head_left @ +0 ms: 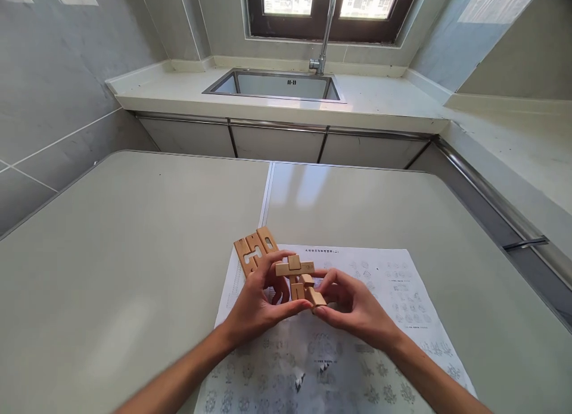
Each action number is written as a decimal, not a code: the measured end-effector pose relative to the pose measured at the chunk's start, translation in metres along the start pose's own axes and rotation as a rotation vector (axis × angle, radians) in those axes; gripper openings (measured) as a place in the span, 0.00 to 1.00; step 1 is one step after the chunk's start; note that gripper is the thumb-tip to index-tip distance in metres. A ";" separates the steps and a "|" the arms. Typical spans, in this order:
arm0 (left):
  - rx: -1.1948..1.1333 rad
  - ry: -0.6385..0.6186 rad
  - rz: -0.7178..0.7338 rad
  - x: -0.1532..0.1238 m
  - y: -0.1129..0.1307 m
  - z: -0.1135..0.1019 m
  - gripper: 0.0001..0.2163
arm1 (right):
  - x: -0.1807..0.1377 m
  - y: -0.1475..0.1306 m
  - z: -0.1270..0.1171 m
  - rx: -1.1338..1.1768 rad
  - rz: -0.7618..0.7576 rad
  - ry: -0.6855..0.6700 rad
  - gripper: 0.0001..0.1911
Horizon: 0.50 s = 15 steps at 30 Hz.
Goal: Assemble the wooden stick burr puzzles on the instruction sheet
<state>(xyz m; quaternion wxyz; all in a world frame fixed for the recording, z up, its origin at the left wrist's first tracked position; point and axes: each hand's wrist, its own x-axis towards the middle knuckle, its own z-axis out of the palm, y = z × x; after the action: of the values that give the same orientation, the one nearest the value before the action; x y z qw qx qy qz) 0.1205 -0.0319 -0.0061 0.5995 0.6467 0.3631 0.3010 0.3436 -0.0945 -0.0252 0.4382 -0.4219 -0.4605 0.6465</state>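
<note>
Both hands meet over the printed sheet around a partly interlocked wooden burr puzzle point(295, 270). My left hand point(264, 292) grips it from the left, thumb below and index finger behind the top crossing pieces. From the right, my right hand point(346, 298) pinches a notched wooden puzzle piece point(316, 297) at the lower right of the cluster; that piece touches the others, but I cannot tell whether it is locked in. Just behind my left hand, several notched wooden pieces point(254, 247) lie side by side, partly hidden by its fingers.
A creased paper sheet point(379, 342) printed with small puzzle diagrams lies under my hands. It rests on a pale folding table point(111, 253) with a seam down the middle. Beyond the table stand a counter with a sink point(286, 97) and a tap point(328, 30).
</note>
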 end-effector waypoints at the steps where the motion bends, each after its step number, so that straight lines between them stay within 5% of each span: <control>1: 0.001 -0.014 0.001 0.000 0.001 0.000 0.33 | 0.001 0.001 -0.002 0.068 0.022 -0.016 0.19; 7: -0.017 -0.204 0.045 -0.001 0.001 -0.001 0.34 | 0.007 0.003 -0.015 0.278 0.163 -0.213 0.31; 15: -0.011 -0.403 0.107 0.001 -0.009 -0.003 0.35 | 0.002 0.003 -0.020 0.238 0.276 -0.363 0.40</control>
<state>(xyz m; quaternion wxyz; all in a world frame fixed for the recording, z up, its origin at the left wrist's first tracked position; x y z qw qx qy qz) 0.1176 -0.0294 -0.0151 0.6465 0.7090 0.1992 0.1991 0.3619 -0.0881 -0.0327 0.3025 -0.3032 -0.3902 0.8150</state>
